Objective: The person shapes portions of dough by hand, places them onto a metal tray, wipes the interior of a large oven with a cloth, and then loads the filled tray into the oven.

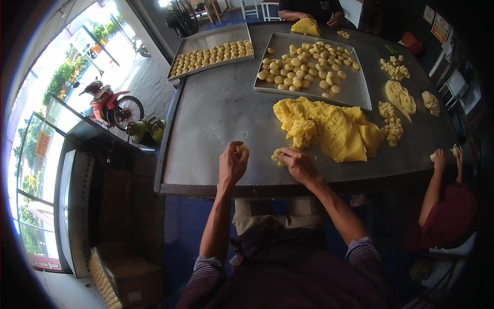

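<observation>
My left hand (233, 164) is raised over the near part of the metal table (216, 118), its fingers curled round a small pale dough ball (241, 149). To its right, my right hand (299, 164) pinches a lump of yellow dough (278, 157) between bent fingertips. Just beyond that hand lies a big, rough mound of yellow dough (342, 129), torn and crumbly at its left end. Behind the mound stands a metal tray (364, 85) of loosely heaped round dough balls (303, 67).
A second tray (206, 40) at far left carries balls in rows. Small dough pieces (393, 123) and a pale dough lump (400, 99) lie right of the mound. One co-worker's hands (439, 158) work at the right edge; another person (314, 9) sits across, beside more yellow dough (305, 27).
</observation>
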Action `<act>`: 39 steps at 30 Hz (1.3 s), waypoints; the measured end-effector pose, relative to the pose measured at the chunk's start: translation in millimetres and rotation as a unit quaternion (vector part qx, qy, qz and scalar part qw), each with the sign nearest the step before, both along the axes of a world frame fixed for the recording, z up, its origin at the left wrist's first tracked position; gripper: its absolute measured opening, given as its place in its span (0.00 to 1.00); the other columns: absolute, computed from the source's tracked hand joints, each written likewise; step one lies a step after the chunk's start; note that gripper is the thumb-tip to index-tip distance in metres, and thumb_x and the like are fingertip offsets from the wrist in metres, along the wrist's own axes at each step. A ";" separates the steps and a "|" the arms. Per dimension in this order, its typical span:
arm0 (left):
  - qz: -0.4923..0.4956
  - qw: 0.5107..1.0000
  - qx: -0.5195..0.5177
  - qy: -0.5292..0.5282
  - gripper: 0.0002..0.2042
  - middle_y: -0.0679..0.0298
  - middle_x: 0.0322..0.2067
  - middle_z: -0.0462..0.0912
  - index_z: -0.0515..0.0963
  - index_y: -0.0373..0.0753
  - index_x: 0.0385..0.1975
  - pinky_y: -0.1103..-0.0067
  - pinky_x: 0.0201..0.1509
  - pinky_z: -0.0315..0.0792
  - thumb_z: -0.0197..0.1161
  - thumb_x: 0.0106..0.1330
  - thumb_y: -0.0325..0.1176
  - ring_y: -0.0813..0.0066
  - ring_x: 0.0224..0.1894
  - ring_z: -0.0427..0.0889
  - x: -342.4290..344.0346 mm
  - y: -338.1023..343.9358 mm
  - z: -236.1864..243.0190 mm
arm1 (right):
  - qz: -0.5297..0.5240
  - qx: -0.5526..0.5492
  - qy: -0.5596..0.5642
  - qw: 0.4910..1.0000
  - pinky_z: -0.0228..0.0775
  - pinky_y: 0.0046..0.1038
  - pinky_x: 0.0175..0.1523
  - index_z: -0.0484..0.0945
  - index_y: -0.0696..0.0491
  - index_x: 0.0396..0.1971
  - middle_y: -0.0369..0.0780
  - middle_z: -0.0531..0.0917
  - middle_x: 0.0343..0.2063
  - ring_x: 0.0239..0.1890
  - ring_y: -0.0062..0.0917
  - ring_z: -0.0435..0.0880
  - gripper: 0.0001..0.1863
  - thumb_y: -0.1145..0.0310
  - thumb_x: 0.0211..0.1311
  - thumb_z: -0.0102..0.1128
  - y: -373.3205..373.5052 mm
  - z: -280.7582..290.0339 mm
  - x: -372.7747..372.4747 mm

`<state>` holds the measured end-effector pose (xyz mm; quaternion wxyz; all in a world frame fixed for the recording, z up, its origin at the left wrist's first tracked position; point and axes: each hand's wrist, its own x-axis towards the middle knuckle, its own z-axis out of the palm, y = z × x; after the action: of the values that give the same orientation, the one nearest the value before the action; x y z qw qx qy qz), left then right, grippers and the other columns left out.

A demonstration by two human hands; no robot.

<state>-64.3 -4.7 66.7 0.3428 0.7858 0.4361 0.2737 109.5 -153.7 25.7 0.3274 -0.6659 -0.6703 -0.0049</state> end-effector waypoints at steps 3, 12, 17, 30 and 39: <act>-0.035 0.999 0.016 0.009 0.16 0.47 0.35 0.85 0.79 0.34 0.43 0.68 0.46 0.77 0.62 0.60 0.38 0.52 0.39 0.85 18.7 -5.2 0.4 | -0.007 -0.022 0.015 1.000 0.78 0.32 0.48 0.84 0.53 0.41 0.40 0.83 0.44 0.46 0.34 0.83 0.15 0.82 0.57 0.54 -13.7 10.1 -0.9; -0.167 0.981 0.041 -0.089 0.17 0.52 0.37 0.86 0.78 0.34 0.47 0.74 0.40 0.79 0.65 0.61 0.36 0.66 0.37 0.87 85.3 -42.5 67.1 | -0.255 -0.017 0.102 0.961 0.75 0.34 0.50 0.83 0.53 0.43 0.44 0.77 0.45 0.48 0.38 0.80 0.14 0.80 0.57 0.57 -62.6 6.4 32.1; -0.146 0.969 0.019 -0.197 0.14 0.54 0.35 0.86 0.79 0.34 0.46 0.76 0.38 0.79 0.62 0.64 0.33 0.67 0.36 0.87 116.3 -64.7 105.3 | -0.278 0.060 0.064 0.957 0.75 0.35 0.44 0.80 0.55 0.50 0.46 0.78 0.41 0.43 0.39 0.81 0.18 0.81 0.59 0.56 -66.2 3.6 42.8; 0.190 0.972 0.118 -0.071 0.05 0.59 0.27 0.82 0.79 0.42 0.34 0.67 0.36 0.75 0.61 0.62 0.34 0.59 0.32 0.82 -32.7 -52.8 -49.1 | -0.197 0.020 0.058 0.978 0.73 0.37 0.49 0.81 0.59 0.40 0.47 0.75 0.47 0.48 0.41 0.78 0.16 0.86 0.54 0.51 -60.5 37.8 72.7; 0.199 0.961 0.187 -0.050 0.05 0.64 0.23 0.79 0.78 0.42 0.31 0.72 0.34 0.74 0.64 0.56 0.32 0.65 0.28 0.81 -39.0 -56.8 -56.5 | -0.125 0.028 -0.029 0.991 0.72 0.34 0.53 0.78 0.62 0.49 0.50 0.76 0.56 0.53 0.42 0.79 0.17 0.81 0.62 0.48 -30.0 9.8 94.5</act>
<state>-103.3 -61.5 10.2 0.1493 0.7188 0.5068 0.4520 204.0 -183.7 35.5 0.3233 -0.7346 -0.5906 -0.0837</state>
